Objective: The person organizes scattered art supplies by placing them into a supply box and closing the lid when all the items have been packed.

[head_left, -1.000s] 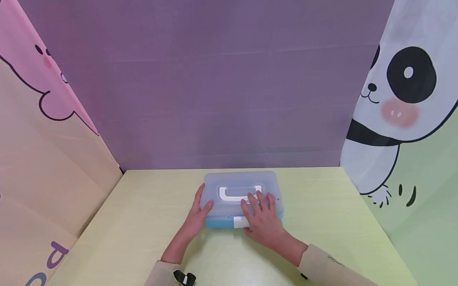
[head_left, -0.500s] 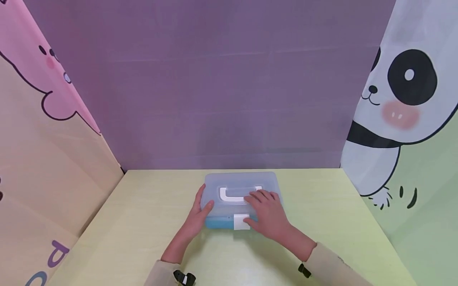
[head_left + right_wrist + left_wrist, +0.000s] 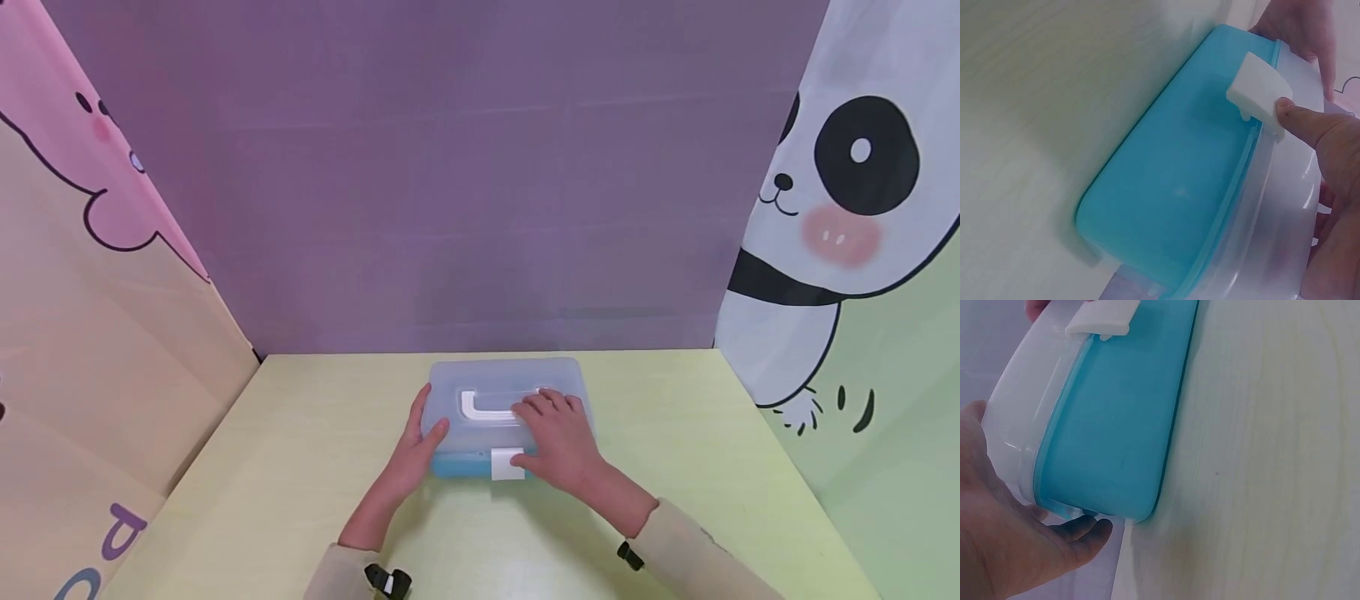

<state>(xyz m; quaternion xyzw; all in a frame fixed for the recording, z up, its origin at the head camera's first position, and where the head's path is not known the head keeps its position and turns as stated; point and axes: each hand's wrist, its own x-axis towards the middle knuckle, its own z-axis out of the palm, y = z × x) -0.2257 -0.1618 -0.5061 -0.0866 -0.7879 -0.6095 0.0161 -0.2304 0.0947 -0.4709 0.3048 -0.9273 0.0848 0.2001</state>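
Observation:
A plastic storage box (image 3: 461, 465) with a blue base, a translucent lid (image 3: 480, 374) and a white carrying handle (image 3: 487, 414) stands on the table. On its front is a white latch (image 3: 506, 468); its lower end stands out from the base in the right wrist view. My left hand (image 3: 411, 457) grips the box's left end, thumb on the lid and fingers round the side. My right hand (image 3: 564, 446) lies over the lid's front right part, fingers bent beside the handle and covering its right portion. The right thumb (image 3: 1297, 119) presses on the latch's upper edge.
The pale wooden table (image 3: 315, 450) extends on both sides of the box and in front of it. Behind stands a purple backdrop (image 3: 480, 183). A panda-printed panel (image 3: 855, 275) borders the right, and a pink-and-beige panel (image 3: 112, 333) the left.
My right hand has shifted slightly right, its fingers bending back from the handle. Its thumb has moved from below the latch up to its side, uncovering the latch. My left hand stays put.

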